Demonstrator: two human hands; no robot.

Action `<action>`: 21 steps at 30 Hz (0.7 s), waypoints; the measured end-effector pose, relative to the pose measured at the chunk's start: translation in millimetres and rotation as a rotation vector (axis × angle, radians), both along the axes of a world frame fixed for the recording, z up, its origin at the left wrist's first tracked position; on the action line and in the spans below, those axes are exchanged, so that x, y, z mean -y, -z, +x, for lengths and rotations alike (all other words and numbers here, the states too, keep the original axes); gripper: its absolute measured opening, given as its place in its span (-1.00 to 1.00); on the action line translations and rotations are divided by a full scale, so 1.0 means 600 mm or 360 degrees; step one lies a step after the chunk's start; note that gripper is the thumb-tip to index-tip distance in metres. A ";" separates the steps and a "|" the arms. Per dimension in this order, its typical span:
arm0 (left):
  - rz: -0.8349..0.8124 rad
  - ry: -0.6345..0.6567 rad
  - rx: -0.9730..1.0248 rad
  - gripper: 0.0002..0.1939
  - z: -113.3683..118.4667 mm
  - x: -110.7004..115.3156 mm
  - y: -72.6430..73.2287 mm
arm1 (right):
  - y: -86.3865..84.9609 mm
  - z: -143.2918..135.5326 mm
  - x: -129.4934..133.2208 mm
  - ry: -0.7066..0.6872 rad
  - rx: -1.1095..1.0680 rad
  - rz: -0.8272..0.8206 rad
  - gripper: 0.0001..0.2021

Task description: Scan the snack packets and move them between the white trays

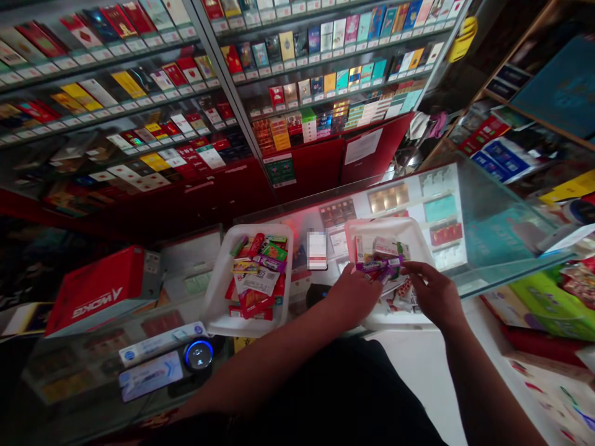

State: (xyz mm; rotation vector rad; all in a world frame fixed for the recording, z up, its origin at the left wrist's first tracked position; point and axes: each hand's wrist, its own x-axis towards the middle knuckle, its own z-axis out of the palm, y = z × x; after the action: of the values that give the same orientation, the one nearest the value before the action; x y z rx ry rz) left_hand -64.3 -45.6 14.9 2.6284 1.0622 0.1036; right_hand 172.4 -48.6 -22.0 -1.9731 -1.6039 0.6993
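Packets in purple wrappers (pixel 393 262) sit between both hands, over the near part of a white tray (pixel 422 248). The left hand (pixel 354 298) curls its fingers around one end; the right hand (pixel 437 296) touches the other with its fingertips (whether they pinch, I cannot tell). Another tray (pixel 217 300), full of colourful packs (pixel 258 282), stands to the left, near a red box (pixel 100 294).

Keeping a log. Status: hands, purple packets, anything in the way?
Left hand and right hand at purple packets, grip unclear. Packets over right white tray. White box just beyond, not blocking hands.
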 end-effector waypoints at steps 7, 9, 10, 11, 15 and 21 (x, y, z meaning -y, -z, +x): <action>-0.0002 0.0026 -0.0037 -0.74 0.032 0.001 0.013 | 0.005 0.012 -0.003 0.0042 0.0002 -0.0009 -0.69; -0.0005 0.0012 -0.0027 -0.74 0.034 0.002 0.018 | 0.006 0.014 -0.005 0.0027 0.0001 -0.0011 -0.68; -0.0003 0.0005 -0.0019 -0.73 0.035 0.002 0.020 | 0.007 0.014 -0.007 0.0016 0.0004 -0.0011 -0.69; 0.0002 -0.0001 -0.0009 -0.73 0.035 0.001 0.021 | 0.008 0.014 -0.008 0.0003 0.0011 -0.0013 -0.69; -0.0025 0.0002 -0.0008 -0.76 0.032 -0.004 0.018 | 0.009 0.009 -0.013 -0.0031 0.0036 -0.0009 -0.68; -0.0038 -0.0084 0.0034 -0.81 0.010 -0.014 -0.007 | -0.004 -0.025 -0.026 -0.0065 0.0047 0.0027 -0.67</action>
State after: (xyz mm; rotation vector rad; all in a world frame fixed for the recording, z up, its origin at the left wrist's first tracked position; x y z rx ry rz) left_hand -58.5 -37.4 19.0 2.5729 1.1193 0.1299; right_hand 157.3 -33.2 -19.5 -1.9520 -1.6663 0.6727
